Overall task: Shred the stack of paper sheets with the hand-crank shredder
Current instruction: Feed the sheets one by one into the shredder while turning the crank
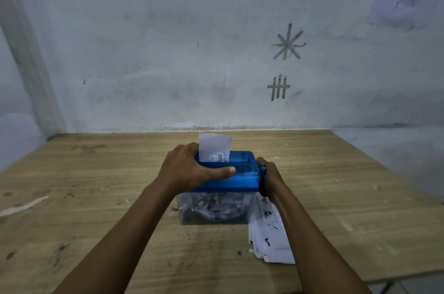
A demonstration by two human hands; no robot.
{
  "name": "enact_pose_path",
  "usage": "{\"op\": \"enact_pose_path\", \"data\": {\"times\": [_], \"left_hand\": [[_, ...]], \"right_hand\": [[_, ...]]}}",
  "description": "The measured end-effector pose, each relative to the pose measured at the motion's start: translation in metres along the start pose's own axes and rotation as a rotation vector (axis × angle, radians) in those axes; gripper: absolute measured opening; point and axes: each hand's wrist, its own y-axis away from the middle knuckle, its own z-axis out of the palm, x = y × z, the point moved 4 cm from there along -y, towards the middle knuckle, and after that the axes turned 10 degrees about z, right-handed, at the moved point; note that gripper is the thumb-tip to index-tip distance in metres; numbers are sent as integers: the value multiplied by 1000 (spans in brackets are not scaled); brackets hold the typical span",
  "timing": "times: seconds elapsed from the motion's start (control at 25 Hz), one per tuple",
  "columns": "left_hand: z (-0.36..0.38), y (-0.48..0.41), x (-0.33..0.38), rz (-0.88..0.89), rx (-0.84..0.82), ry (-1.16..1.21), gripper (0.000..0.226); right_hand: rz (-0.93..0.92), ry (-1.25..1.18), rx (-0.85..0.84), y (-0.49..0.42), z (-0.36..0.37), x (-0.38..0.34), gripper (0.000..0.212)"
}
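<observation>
Blue shredder (240,174) sits on the surface (96,173), long axis left–right; one sheet (215,147) stands upright in it. The left grip (189,168) clamps its top; the right grip (269,180) wraps the crank (263,170) at the right end. Paper stack (266,228) lies just right.

one shredder (240,177), one paper stack (270,233), two hands (189,168) (270,179)
</observation>
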Motion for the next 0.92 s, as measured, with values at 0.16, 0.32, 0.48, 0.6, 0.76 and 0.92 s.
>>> {"op": "enact_pose_path", "data": {"times": [0.16, 0.32, 0.48, 0.6, 0.76, 0.92], "left_hand": [[4, 1, -6, -41, 11, -30, 99], [3, 0, -6, -58, 26, -72, 109], [4, 4, -8, -28, -15, -34, 102], [6, 2, -9, -5, -30, 2, 94], [4, 1, -11, 14, -28, 11, 88], [1, 4, -2, 56, -24, 15, 86]], "right_hand": [[-123, 57, 154, 41, -10, 26, 36], [-426, 413, 333, 115, -30, 1, 50], [-585, 437, 602, 140, -29, -47, 63], [-591, 336, 590, 122, -21, -78, 61], [-375, 268, 339, 69, -13, -97, 41], [-117, 198, 139, 30, -8, -69, 20]]}}
